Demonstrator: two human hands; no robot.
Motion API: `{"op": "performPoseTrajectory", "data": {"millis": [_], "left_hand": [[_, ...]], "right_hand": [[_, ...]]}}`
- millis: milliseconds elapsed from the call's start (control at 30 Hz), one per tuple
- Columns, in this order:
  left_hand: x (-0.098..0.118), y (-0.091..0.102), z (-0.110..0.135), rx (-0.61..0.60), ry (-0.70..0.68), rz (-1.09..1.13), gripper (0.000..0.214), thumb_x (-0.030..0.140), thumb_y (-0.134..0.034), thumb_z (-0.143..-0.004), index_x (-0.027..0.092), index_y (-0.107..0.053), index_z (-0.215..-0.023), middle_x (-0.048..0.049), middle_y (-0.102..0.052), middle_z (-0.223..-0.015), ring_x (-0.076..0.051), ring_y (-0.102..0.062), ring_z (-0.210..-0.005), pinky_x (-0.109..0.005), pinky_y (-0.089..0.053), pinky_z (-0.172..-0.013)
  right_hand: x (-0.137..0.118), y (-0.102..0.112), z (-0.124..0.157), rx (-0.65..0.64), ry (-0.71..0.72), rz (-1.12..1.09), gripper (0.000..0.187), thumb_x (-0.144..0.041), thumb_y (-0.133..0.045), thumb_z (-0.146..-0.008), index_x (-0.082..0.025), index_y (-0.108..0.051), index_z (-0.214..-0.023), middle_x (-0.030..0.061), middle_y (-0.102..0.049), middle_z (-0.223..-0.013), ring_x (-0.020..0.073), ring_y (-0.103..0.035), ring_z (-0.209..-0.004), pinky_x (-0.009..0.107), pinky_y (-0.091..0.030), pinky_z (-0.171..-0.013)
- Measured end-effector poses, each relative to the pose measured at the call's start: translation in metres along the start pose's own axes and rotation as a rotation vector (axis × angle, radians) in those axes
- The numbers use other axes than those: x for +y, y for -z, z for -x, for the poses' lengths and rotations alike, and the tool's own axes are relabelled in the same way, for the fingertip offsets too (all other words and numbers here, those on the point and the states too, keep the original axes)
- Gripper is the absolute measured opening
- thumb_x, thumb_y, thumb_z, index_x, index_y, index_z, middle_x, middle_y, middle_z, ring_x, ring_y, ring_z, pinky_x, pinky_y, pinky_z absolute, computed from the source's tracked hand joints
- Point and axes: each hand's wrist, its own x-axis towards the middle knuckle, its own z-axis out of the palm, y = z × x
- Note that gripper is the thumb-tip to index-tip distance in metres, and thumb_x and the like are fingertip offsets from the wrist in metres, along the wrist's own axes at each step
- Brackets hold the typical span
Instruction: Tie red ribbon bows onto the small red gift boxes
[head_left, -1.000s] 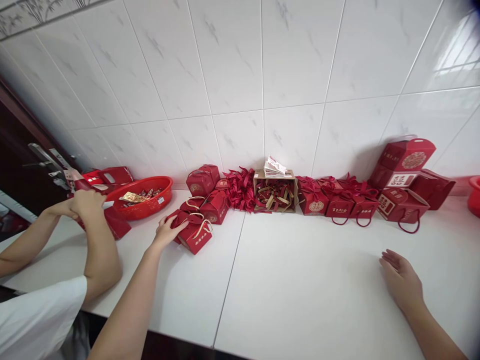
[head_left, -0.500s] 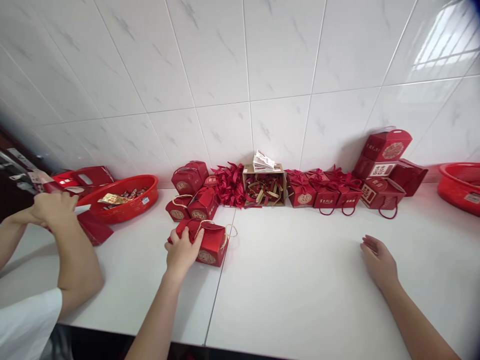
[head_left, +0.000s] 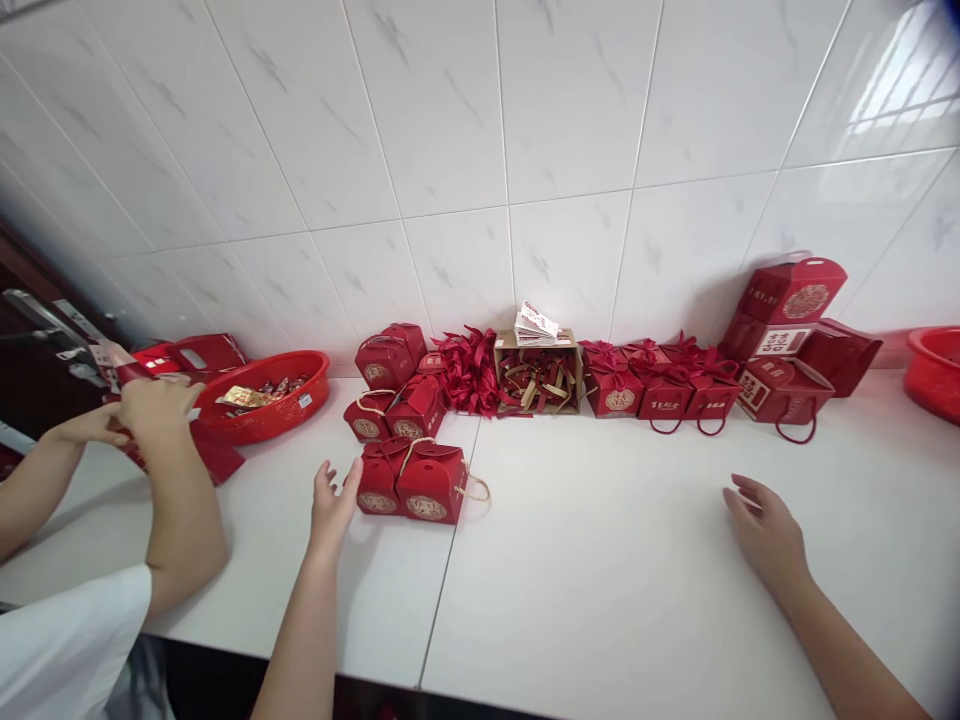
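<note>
Two red gift boxes (head_left: pixel 431 487) with gold round emblems and cord handles stand side by side on the white table (head_left: pixel 585 580). At their left side is my left hand (head_left: pixel 334 508), fingers apart, its thumb by the nearer box; whether it touches is hard to tell. More red boxes (head_left: pixel 416 405) with gold emblems stand close behind the pair. Over the table's right part my right hand (head_left: pixel 766 525) holds nothing, its fingers loosely curved and thumb apart.
Along the wall are red ribbons (head_left: pixel 469 375), a carton (head_left: pixel 536 385) of ribbon strips under white cards (head_left: pixel 534 322), bow-tied boxes (head_left: pixel 615 390) and stacked boxes (head_left: pixel 784 300). Red basins (head_left: pixel 262 425) stand at both sides. At left, a co-worker's hands (head_left: pixel 154 410) handle something red.
My left hand has come off the top of the front boxes and moved to their left side. Those boxes now stand evenly side by side. My right hand has barely moved.
</note>
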Motion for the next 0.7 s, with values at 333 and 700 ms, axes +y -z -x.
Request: {"op": "performPoseTrajectory", "data": {"millis": [333, 700], "left_hand": [[-0.021, -0.02, -0.006, -0.174, 0.077, 0.419, 0.047, 0.047, -0.048, -0.09, 0.013, -0.06, -0.121, -0.0121, -0.062, -0.13, -0.026, -0.058, -0.12, -0.036, -0.049, -0.101], [-0.014, -0.046, 0.017, -0.287, 0.058, 0.616, 0.048, 0.053, -0.062, -0.079, 0.018, -0.065, -0.112, -0.0099, -0.07, -0.116, -0.028, -0.063, -0.111, -0.041, -0.048, -0.099]], "right_hand": [[-0.145, -0.182, 0.143, -0.975, 0.525, -0.001, 0.12, -0.055, -0.081, -0.052, -0.024, -0.019, -0.15, 0.0153, -0.025, -0.155, 0.0376, -0.016, -0.144, 0.058, -0.001, -0.116], [-0.173, -0.222, 0.159, -0.816, 0.614, -0.076, 0.085, -0.049, -0.056, -0.084, -0.022, -0.011, -0.152, 0.0132, -0.026, -0.155, 0.0297, -0.023, -0.143, 0.052, -0.016, -0.115]]}}
